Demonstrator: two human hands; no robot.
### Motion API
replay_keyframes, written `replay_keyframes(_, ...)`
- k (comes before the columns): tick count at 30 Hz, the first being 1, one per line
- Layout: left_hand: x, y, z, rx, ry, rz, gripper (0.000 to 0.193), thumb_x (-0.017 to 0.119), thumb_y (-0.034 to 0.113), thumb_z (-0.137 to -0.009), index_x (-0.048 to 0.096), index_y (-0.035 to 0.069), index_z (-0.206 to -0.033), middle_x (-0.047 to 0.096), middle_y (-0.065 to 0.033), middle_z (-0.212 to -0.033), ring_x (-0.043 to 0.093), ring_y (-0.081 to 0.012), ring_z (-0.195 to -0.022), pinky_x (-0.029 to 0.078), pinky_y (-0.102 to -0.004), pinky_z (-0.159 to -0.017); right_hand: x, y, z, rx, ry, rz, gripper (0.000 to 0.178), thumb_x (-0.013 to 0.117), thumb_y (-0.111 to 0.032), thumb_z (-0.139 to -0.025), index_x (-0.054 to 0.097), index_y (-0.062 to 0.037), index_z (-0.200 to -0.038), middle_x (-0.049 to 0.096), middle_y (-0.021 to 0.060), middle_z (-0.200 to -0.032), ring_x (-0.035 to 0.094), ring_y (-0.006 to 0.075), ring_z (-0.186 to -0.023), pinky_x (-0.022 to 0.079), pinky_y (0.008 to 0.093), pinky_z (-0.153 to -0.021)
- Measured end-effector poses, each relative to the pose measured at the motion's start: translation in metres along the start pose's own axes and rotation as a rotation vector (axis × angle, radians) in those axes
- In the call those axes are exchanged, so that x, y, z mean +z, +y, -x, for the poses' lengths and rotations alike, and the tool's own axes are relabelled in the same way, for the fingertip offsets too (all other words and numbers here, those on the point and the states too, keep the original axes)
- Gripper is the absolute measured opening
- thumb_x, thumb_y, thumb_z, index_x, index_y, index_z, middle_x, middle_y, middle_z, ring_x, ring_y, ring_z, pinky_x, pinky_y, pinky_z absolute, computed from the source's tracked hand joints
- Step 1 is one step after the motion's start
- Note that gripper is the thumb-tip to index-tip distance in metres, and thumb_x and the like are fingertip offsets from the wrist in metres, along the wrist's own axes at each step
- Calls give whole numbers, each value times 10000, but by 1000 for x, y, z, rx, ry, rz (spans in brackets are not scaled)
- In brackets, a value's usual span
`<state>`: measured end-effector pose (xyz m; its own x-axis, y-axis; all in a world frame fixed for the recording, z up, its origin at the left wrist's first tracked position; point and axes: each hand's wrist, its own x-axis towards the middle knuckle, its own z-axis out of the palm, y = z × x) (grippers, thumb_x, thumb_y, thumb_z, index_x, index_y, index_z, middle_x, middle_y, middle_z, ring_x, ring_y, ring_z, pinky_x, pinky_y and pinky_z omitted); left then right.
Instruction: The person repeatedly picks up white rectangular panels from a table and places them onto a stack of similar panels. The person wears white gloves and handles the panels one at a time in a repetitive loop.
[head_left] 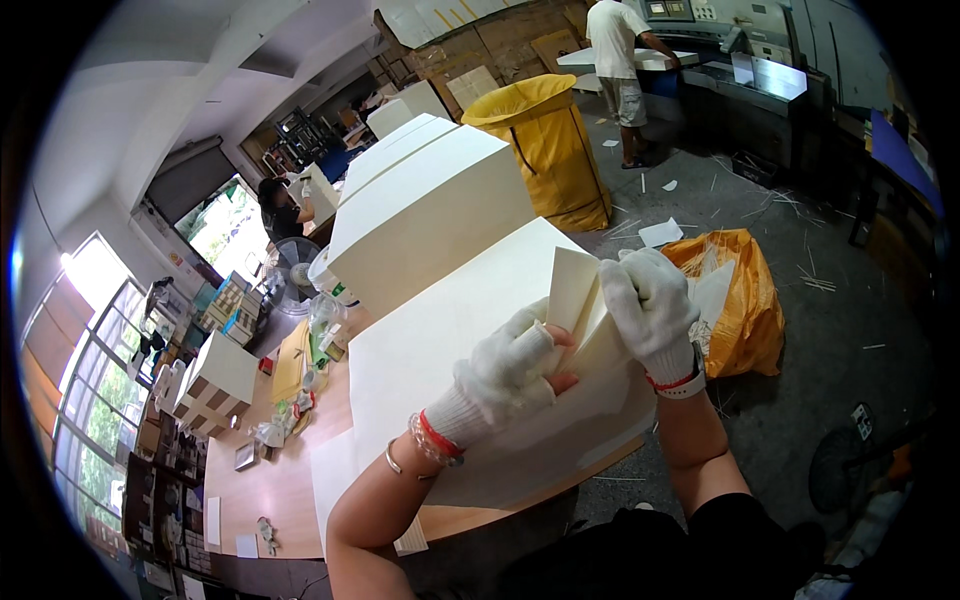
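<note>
White sheets [570, 285] are gripped above the wooden table [265, 500] by the half-curled left hand [505, 370]; their edge is held by the closed right hand [648, 305].

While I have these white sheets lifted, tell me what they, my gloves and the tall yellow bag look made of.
White sheets: paper or thin card, matte, smooth and bending where lifted. Gloves: soft matte knit, possibly cotton, with ribbed cuffs. Tall yellow bag: probably plastic, faintly glossy and creased.

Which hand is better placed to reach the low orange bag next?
Probably the right hand: it appears nearer the orange bag, while the left hand is farther left. Both touch paper.
</note>
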<state>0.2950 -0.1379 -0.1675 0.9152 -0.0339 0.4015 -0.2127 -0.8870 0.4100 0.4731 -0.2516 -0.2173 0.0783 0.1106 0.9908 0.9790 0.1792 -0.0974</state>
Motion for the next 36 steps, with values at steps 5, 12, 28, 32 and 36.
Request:
replay_keyframes(5, 2, 6, -3, 110, 68, -100, 425, 743, 43, -792, 611, 48, -1196, 602, -150, -1138, 625, -303, -964, 497, -348, -834, -6, -3, -3, 268, -75, -224, 120, 634, -62, -822, 617, 3, -921, 447, 72, -658, 463, 236, -584, 400, 361, -571)
replay_keyframes(12, 2, -4, -4, 101, 2, -8, 435, 728, 10, -785, 613, 61, -1201, 596, -166, -1188, 625, -320, -986, 498, -358, -849, -2, 1, 0, 108, -62, -73, 107, 637, -59, -833, 610, 6, -913, 427, 71, -639, 451, 236, -571, 390, 363, -564)
replay_keyframes(28, 3, -2, -5, -18, -32, 67, 485, 793, 24, -731, 612, 72, -1179, 555, -181, -1281, 609, -327, -1085, 496, -328, -876, -1, 0, -1, 139, -36, -124, 105, 616, -30, -853, 622, 9, -950, 455, 71, -654, 464, 236, -581, 392, 368, -573)
replay_keyframes(32, 5, -2, -5, 47, 56, -21, 370, 795, 37, -734, 579, 29, -1034, 537, -185, -1305, 618, -348, -1051, 534, -372, -828, -3, 2, 1, 87, -67, -52, 133, 614, -15, -846, 623, 9, -976, 454, 67, -659, 461, 229, -579, 388, 365, -565)
replay_keyframes(36, 3, 2, -4, 36, 30, -9, 413, 766, 7, -730, 580, 30, -1097, 520, -194, -1328, 614, -348, -1072, 530, -363, -840, -3, 2, 2, 194, -47, -195, 133, 629, -13, -837, 613, 8, -967, 451, 66, -665, 453, 221, -579, 391, 355, -567)
